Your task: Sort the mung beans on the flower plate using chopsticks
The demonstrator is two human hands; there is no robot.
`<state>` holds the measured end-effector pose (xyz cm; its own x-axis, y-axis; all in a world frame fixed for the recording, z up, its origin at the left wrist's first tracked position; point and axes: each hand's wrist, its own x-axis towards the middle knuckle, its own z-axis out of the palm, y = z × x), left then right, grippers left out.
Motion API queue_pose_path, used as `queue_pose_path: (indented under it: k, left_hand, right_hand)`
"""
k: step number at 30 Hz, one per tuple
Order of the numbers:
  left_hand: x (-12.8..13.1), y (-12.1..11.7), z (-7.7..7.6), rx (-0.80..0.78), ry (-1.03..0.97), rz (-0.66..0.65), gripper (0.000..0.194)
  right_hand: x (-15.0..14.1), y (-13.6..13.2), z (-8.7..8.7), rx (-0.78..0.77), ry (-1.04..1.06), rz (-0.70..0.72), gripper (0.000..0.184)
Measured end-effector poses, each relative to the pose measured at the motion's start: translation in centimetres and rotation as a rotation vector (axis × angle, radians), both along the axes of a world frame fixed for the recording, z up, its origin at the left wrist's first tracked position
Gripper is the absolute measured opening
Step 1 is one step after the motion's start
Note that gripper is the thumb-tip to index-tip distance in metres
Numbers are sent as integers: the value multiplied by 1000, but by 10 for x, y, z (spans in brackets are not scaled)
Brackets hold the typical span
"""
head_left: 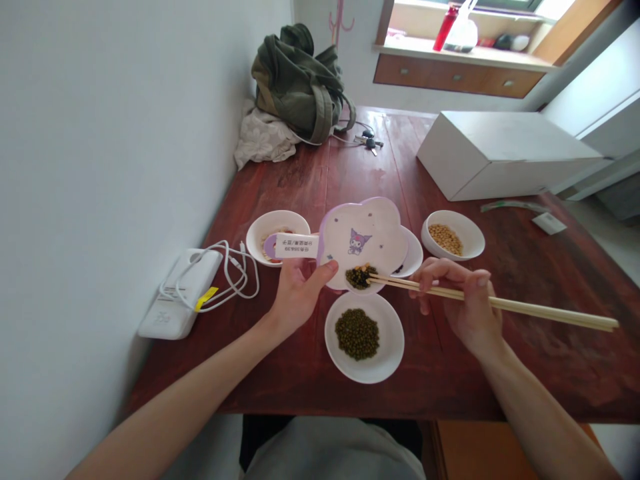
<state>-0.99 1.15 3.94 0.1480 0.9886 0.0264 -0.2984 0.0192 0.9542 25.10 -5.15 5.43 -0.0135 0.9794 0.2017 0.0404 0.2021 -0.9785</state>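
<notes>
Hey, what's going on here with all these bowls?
A person is working with both bare hands at a red-brown wooden table. Their left hand holds the rim of a flower-shaped plate with a cartoon print, which carries a small heap of green and yellow beans. Their right hand holds wooden chopsticks, tips at that heap. A bowl of green beans sits nearest the person, and a bowl of yellow beans sits to the right.

Here we go: 1 camera on the person's head, looking forward and down, close above the left hand [295,297] and right hand [467,307]. Just past those fingers the red wooden table [550,300] runs away toward the window [555,8], with the person's lap [330,453] below the fingers.
</notes>
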Motion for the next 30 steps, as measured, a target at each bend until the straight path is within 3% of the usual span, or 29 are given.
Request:
queue_pose_path:
  k: [14,22,30]
  left_hand:
    - [2,1,-3,98,23,54,56]
    - [1,0,0,106,28,34,51]
    - [3,2,-8,115,13,87,51]
  right_hand:
    - [-1,2,-1,-7,-36,19,76]
    - [-2,5,-5,0,-6,-6,73]
    - [-3,9,2,50,116,-58,70]
